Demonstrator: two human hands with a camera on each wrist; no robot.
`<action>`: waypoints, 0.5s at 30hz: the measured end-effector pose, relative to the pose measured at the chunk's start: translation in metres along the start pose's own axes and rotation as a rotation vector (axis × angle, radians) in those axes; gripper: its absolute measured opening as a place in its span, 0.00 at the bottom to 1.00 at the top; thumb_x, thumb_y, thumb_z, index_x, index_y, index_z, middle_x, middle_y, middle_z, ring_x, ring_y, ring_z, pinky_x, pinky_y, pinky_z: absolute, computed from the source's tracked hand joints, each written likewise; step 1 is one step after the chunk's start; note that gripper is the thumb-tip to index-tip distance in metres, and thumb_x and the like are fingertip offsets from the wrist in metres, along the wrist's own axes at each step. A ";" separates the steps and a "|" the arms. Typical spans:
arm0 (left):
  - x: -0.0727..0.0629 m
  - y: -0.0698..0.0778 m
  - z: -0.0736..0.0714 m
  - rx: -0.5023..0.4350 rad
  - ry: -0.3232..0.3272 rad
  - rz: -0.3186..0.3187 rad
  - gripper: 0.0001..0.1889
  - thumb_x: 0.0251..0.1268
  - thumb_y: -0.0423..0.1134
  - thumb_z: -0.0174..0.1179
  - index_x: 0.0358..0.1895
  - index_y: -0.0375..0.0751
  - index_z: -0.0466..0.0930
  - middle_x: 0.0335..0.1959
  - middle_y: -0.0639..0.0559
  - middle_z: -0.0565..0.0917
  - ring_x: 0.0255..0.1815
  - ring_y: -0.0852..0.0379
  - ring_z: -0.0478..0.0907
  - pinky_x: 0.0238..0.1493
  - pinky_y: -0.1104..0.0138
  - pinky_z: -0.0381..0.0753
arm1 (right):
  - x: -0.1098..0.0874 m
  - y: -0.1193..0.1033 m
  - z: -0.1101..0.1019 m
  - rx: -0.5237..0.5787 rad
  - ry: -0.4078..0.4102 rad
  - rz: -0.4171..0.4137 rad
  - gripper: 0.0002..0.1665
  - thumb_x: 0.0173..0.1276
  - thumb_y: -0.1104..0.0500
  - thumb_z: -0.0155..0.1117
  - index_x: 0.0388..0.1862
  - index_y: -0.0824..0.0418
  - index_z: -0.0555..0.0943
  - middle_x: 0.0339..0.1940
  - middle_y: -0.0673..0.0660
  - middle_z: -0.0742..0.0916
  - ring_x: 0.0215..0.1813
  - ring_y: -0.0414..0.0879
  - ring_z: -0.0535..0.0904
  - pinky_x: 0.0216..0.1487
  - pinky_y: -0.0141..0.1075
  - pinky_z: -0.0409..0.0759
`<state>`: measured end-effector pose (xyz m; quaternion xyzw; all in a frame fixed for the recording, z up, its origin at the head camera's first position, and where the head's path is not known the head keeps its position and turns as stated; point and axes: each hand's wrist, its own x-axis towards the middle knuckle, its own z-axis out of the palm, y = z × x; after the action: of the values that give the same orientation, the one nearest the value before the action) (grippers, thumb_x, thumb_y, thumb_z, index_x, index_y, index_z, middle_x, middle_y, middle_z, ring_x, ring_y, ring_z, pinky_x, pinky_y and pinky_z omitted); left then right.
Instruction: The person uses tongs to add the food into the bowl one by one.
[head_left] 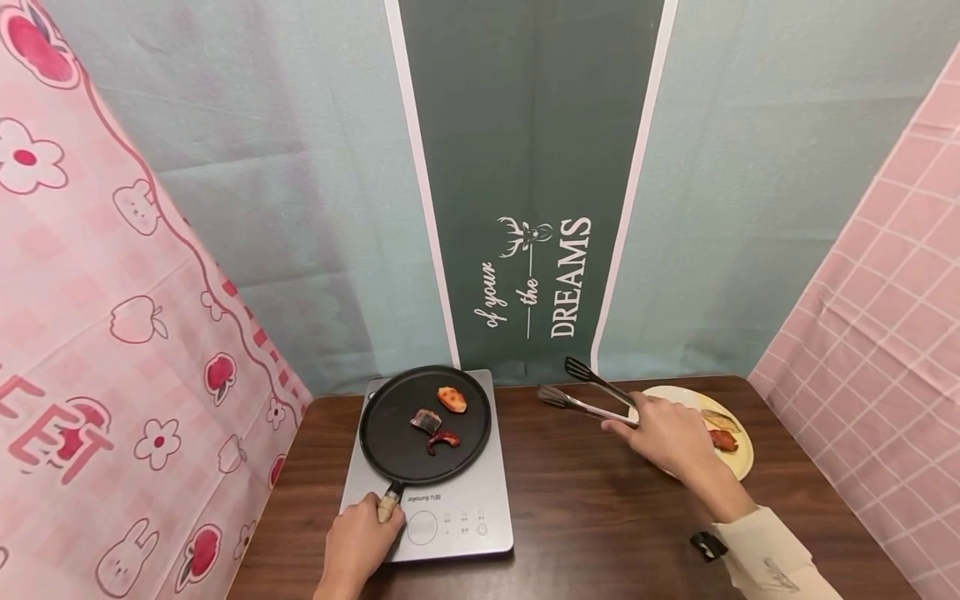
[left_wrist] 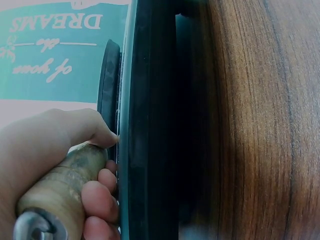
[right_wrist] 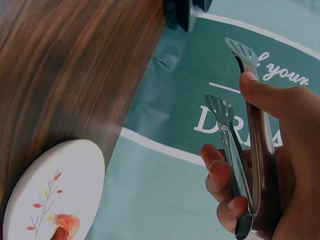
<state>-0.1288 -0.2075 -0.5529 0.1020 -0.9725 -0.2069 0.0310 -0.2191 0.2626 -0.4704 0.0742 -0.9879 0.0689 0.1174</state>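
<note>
The person's left hand [head_left: 362, 537] is curled round the fat wooden handle [head_left: 387, 507] of a black pan [head_left: 405, 446], so that grip is full and snug. The wood is pale brown, with a little metal ring [left_wrist: 21, 225] at its end. The pan is round and flat with a low edge, and it sits on a thin silver cooker [head_left: 480, 479] with rounded corners. Three bits of food lie in the pan: an orange oval piece [head_left: 452, 399] near the back, a grey, streaky lump [head_left: 426, 421] in the middle, and a dark red curly piece [head_left: 446, 438] close in front of it. The right hand [head_left: 671, 442] has its grip round long, shiny metal tongs [head_left: 585, 407]. Their two flat ends have slots cut in them and stand apart, up between the pan and a round plate [head_left: 740, 460]. The plate is white and yellow, with a red-leafed twig painted on it, and a bumpy red-brown piece [head_left: 723, 441] and a flat, pale piece [head_left: 720, 419] lie there. The cooker and plate rest on a brown tabletop [head_left: 577, 492] with dark wood lines, and behind hangs a creased green cloth [head_left: 536, 150] with white words
</note>
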 end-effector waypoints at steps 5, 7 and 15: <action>0.000 0.000 -0.001 0.002 -0.006 -0.006 0.16 0.58 0.50 0.67 0.27 0.41 0.78 0.18 0.47 0.77 0.22 0.46 0.79 0.26 0.48 0.74 | -0.002 0.009 -0.004 0.017 0.001 0.024 0.40 0.64 0.25 0.68 0.50 0.60 0.84 0.31 0.63 0.88 0.28 0.63 0.84 0.23 0.53 0.72; 0.000 0.000 -0.001 0.002 -0.009 -0.007 0.16 0.58 0.50 0.67 0.28 0.41 0.78 0.19 0.47 0.77 0.22 0.46 0.79 0.26 0.48 0.74 | -0.002 0.012 -0.006 0.015 0.015 0.026 0.41 0.63 0.26 0.70 0.53 0.60 0.84 0.31 0.64 0.88 0.28 0.62 0.83 0.22 0.52 0.71; -0.001 0.001 -0.001 0.002 -0.002 -0.003 0.15 0.58 0.50 0.67 0.27 0.41 0.78 0.18 0.47 0.77 0.22 0.47 0.78 0.26 0.49 0.74 | -0.008 0.028 -0.013 0.016 0.034 0.020 0.42 0.64 0.27 0.70 0.63 0.56 0.84 0.38 0.65 0.91 0.39 0.67 0.87 0.28 0.59 0.77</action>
<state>-0.1282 -0.2072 -0.5513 0.1034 -0.9726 -0.2059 0.0295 -0.2135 0.2930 -0.4631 0.0642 -0.9858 0.0793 0.1331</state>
